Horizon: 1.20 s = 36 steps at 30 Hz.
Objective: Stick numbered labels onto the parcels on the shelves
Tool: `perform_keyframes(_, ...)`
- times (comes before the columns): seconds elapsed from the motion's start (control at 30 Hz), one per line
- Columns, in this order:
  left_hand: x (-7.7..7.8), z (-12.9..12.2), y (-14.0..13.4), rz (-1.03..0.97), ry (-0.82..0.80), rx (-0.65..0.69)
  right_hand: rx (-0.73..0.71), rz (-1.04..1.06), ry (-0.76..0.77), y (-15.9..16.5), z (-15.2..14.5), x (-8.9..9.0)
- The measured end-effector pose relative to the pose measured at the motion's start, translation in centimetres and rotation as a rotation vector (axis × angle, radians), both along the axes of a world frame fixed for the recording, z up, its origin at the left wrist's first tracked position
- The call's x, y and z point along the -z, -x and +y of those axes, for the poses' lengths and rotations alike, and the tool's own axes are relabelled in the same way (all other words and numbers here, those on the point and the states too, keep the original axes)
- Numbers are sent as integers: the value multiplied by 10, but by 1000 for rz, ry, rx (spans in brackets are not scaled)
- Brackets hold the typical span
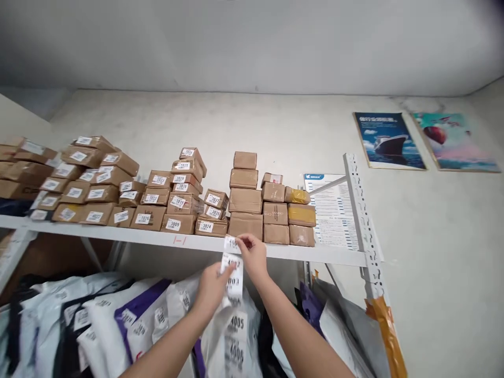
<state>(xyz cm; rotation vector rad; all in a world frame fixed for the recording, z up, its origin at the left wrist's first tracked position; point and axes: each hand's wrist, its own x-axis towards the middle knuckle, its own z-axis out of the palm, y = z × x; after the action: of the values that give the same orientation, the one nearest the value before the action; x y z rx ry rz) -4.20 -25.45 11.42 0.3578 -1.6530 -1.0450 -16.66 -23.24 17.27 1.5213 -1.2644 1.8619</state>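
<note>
My left hand [212, 283] pinches a long strip of white number labels [235, 282] between thumb and fingers, below the shelf's front edge. Printed numbers such as 4003, 4005 and 4006 run down the strip, which hangs toward the bottom of the view. At its top end, my right hand [253, 255] grips a single label [231, 244] with thumb and forefinger, just in front of the shelf edge. Right behind that hand stands a stack of brown boxes [245, 200] whose fronts show no number labels. To its left, a small box [211, 227] bears the number 3024.
Numbered brown boxes [147, 216] line the white metal shelf [137, 239] to the left. Below it are packed plastic mailing bags [106, 320]. A perforated upright [364, 226] closes the right end, near a printed sheet [334, 220] and two posters [388, 140].
</note>
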Motion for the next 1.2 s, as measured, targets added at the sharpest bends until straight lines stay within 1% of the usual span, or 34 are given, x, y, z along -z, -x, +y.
perform_keyframes(0.07, 13, -23, -3, -93, 68, -15, 140, 2, 37, 12, -25, -17)
perform_keyframes(0.1, 20, -33, -5, -111, 75, 8, 209, 14, 43, 18, -34, -25)
perform_keyframes(0.17, 31, -52, -9, -60, 9, 107, 330, 66, 20, 30, -46, -38)
perform_keyframes(0.23, 35, -67, -12, 17, -107, 233, 432, 108, -11, 36, -52, -44)
perform_keyframes(0.3, 32, -78, -16, 61, -198, 321, 569, 126, -8, 38, -54, -44)
perform_keyframes(0.37, 26, -86, -18, 82, -239, 356, 710, 208, -10, 37, -54, -43)
perform_keyframes(0.4, 21, -88, -19, 93, -246, 362, 757, 269, -23, 37, -54, -42)
perform_keyframes(0.47, 12, -92, -21, 110, -245, 383, 794, 363, -48, 35, -50, -40)
perform_keyframes(0.53, 3, -95, -21, 116, -238, 417, 802, 358, -24, 29, -44, -34)
perform_keyframes(0.57, -2, -97, -20, 120, -227, 431, 792, 354, -7, 24, -40, -29)
perform_keyframes(0.6, -6, -99, -19, 133, -206, 439, 726, 357, -22, 18, -36, -22)
perform_keyframes(0.63, -10, -102, -17, 151, -180, 441, 602, 355, -71, 11, -33, -14)
perform_keyframes(0.7, -16, -107, -11, 176, -123, 445, 264, 306, -216, -4, -28, 3)
perform_keyframes(0.73, -18, -109, -7, 179, -97, 440, 101, 242, -272, -9, -27, 11)
perform_keyframes(0.77, -19, -111, -3, 175, -75, 432, -32, 154, -302, -14, -26, 17)
perform_keyframes(0.83, -20, -113, 6, 150, -41, 416, -194, -40, -279, -17, -27, 24)
perform_keyframes(0.9, -21, -111, 13, 127, -11, 395, -304, -191, -231, -15, -29, 23)
perform_keyframes(0.97, -23, -107, 18, 128, 4, 402, -339, -262, -183, -11, -31, 19)
perform_keyframes(1.07, -27, -99, 21, 199, -53, 430, -311, -263, -161, -8, -32, 14)
perform_keyframes(1.13, -29, -95, 23, 233, -109, 418, -238, -221, -140, -8, -33, 13)
perform_keyframes(1.2, -30, -94, 26, 243, -113, 350, -102, -163, -81, -11, -34, 14)
